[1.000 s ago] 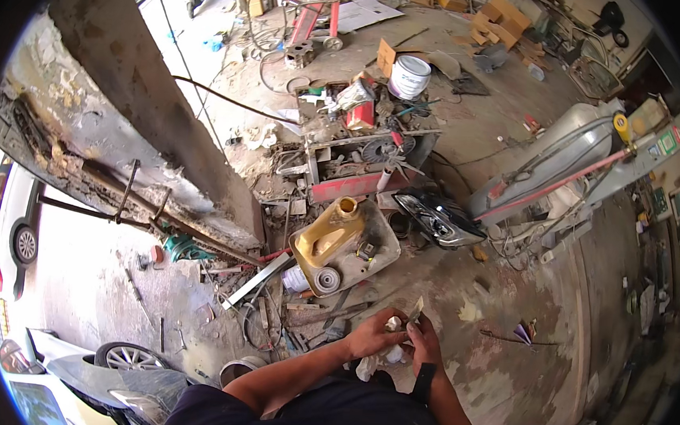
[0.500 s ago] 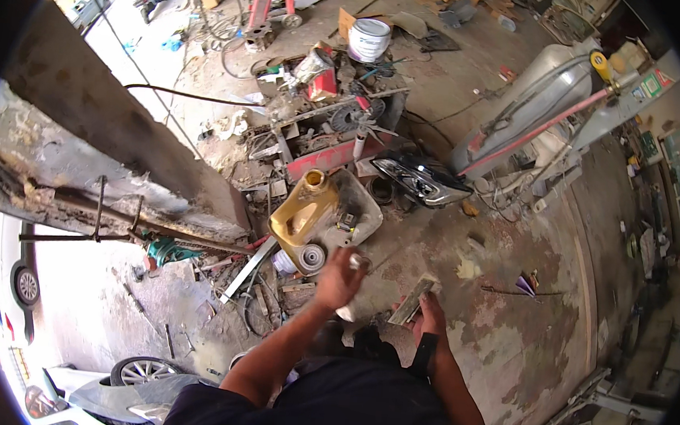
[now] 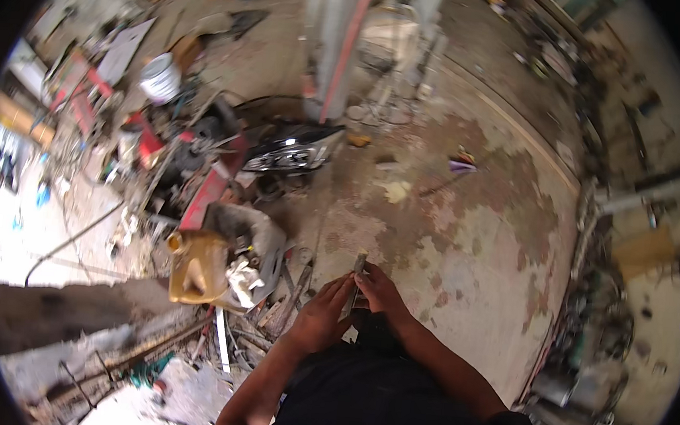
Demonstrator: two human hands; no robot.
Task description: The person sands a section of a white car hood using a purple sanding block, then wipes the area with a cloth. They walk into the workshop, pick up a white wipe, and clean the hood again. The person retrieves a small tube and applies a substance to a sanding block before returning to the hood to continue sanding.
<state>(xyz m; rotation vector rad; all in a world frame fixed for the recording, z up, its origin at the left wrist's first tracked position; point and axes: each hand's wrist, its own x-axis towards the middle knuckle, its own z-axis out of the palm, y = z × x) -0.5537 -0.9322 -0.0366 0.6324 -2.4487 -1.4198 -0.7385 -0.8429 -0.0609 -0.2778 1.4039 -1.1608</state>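
Observation:
In front of my body, both hands meet at a flat, narrow grey-brown block (image 3: 358,271), seen nearly edge-on. My right hand (image 3: 382,288) grips it from the right, thumb near its upper end. Against its left side press the closed fingers of my left hand (image 3: 320,316); what lies under them is hidden. Left of my hands stands a yellow-brown plastic jerrycan (image 3: 192,269), beside a pale cut-open container (image 3: 270,239). A crumpled white piece, cloth or paper (image 3: 245,281), lies on that container.
Beyond the containers lies a car headlight (image 3: 295,151), close to a red metal beam (image 3: 212,190) and piled parts. A white bucket (image 3: 160,78) stands farther back left. Wood and metal scraps (image 3: 289,300) lie beside my left hand. A purple piece (image 3: 463,165) sits on the stained floor.
My view has swung to the right. My left hand has come from near the jerrycan over to the block in my right hand. The block now shows its narrow edge.

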